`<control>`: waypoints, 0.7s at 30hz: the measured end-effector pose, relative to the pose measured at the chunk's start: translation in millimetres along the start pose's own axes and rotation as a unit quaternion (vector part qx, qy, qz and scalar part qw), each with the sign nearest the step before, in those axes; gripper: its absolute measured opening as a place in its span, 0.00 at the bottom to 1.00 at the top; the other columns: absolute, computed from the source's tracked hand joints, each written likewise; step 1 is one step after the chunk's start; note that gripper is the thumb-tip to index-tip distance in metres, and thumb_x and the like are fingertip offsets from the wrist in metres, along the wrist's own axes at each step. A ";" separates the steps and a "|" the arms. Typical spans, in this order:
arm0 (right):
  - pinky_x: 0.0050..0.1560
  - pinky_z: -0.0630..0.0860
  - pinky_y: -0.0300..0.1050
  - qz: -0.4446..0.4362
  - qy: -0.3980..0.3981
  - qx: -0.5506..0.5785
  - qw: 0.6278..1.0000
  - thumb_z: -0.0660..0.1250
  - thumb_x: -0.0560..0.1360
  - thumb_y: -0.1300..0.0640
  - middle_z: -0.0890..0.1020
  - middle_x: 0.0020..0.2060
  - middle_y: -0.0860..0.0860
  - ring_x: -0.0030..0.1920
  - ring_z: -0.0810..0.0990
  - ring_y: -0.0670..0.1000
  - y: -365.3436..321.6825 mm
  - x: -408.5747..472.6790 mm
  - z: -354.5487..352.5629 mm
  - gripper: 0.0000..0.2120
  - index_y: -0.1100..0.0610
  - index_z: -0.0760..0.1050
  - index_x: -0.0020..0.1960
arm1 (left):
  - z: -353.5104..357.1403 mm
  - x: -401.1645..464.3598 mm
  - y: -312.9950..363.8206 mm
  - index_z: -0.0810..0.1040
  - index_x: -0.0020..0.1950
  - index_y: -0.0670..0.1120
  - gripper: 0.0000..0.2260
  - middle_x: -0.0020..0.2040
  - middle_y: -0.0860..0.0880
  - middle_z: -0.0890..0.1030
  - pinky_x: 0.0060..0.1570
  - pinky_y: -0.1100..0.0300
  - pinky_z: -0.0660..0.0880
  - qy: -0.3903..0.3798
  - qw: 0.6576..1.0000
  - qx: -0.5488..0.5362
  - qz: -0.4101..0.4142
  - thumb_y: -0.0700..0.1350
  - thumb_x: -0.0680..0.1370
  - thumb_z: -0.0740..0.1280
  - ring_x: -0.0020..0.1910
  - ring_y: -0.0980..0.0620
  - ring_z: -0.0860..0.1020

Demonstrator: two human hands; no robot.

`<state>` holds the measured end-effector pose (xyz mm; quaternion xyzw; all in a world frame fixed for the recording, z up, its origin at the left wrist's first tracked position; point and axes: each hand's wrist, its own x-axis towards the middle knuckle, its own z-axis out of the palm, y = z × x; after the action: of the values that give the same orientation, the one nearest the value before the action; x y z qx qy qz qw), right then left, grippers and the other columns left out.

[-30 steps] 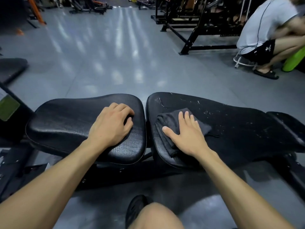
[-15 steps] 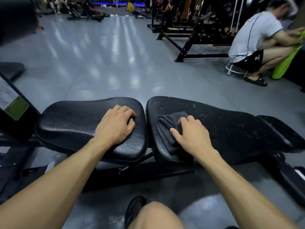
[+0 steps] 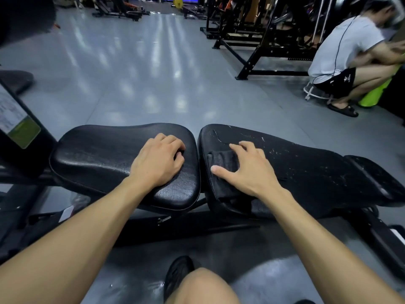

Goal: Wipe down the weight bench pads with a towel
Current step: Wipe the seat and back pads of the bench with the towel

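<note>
The black weight bench lies across the view with two pads. My left hand (image 3: 158, 160) rests on the right end of the seat pad (image 3: 98, 154), fingers loosely bent, holding nothing. The longer, scuffed back pad (image 3: 306, 172) has white marks on its surface. A dark grey towel (image 3: 222, 160) is bunched at that pad's left end and hangs over its near edge. My right hand (image 3: 245, 170) sits on the towel with fingers bent over it and the thumb spread across it.
A person (image 3: 341, 53) crouches on a low stool at the far right, beside a black rack (image 3: 263, 51). A black post with a label (image 3: 19, 128) stands at the left. My knee (image 3: 201, 286) and shoe (image 3: 177, 270) are below the bench. Grey floor stretches beyond.
My right hand went from flat on the spread towel to bent fingers, and the towel has bunched toward the pad's left near edge. My left hand stayed put. The view tilted up.
</note>
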<state>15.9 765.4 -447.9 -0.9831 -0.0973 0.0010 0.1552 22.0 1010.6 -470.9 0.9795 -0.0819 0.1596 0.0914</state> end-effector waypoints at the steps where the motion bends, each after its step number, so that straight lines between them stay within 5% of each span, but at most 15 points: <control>1: 0.78 0.57 0.59 0.007 -0.040 -0.003 0.999 0.58 0.69 0.21 0.56 0.82 0.52 0.80 0.53 0.60 1.2 -0.8 11.7 0.49 0.47 0.56 0.82 | 0.3 0.0 -0.2 0.79 0.56 0.52 0.10 0.59 0.56 0.81 0.58 0.51 0.70 -0.001 1.000 0.000 0.000 0.49 0.80 0.59 0.58 0.48 0.73; 3: 0.80 0.43 0.62 0.014 -0.064 0.001 0.998 0.50 0.68 0.18 0.41 0.83 0.50 0.82 0.39 0.59 -0.2 -7.5 37.2 0.54 0.48 0.41 0.83 | 0.3 -0.1 -0.8 0.79 0.57 0.52 0.10 0.59 0.56 0.81 0.59 0.51 0.70 -0.004 1.000 -0.003 -0.001 0.49 0.80 0.60 0.58 0.48 0.73; 5: 0.80 0.38 0.62 0.019 -0.035 -0.001 0.999 0.44 0.68 0.19 0.37 0.82 0.49 0.82 0.36 0.57 0.4 -18.8 51.7 0.52 0.47 0.37 0.83 | 1.2 -0.4 -1.1 0.79 0.57 0.52 0.10 0.59 0.56 0.81 0.58 0.52 0.70 -0.002 1.000 -0.004 0.000 0.49 0.81 0.60 0.58 0.48 0.73; 11: 0.80 0.41 0.63 0.006 -0.033 -0.006 0.999 0.48 0.72 0.22 0.40 0.82 0.43 0.82 0.39 0.54 28.0 11.2 52.7 0.45 0.40 0.41 0.82 | 3.3 -0.8 -2.5 0.79 0.56 0.52 0.09 0.58 0.57 0.80 0.55 0.51 0.72 0.006 1.000 0.000 -0.003 0.48 0.81 0.60 0.56 0.49 0.73; 17: 0.78 0.41 0.67 0.116 -0.047 0.024 0.992 0.54 0.78 0.33 0.46 0.83 0.47 0.82 0.42 0.59 47.8 132.9 51.7 0.38 0.43 0.46 0.83 | 4.5 1.7 -3.3 0.78 0.55 0.54 0.08 0.56 0.59 0.79 0.55 0.55 0.69 0.007 1.000 -0.007 -0.017 0.49 0.80 0.61 0.56 0.52 0.72; 21: 0.80 0.41 0.60 -0.052 -0.025 0.015 0.998 0.51 0.76 0.36 0.44 0.83 0.43 0.82 0.40 0.53 25.1 76.2 55.7 0.37 0.39 0.45 0.82 | 6.4 -0.1 -2.8 0.78 0.56 0.53 0.09 0.57 0.59 0.79 0.54 0.55 0.70 0.008 1.000 0.002 -0.014 0.50 0.81 0.60 0.55 0.52 0.72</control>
<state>93.6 773.5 -506.4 -0.9739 -0.1517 0.0195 0.1675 24.3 1012.0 -477.3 0.9794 -0.0677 0.1659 0.0927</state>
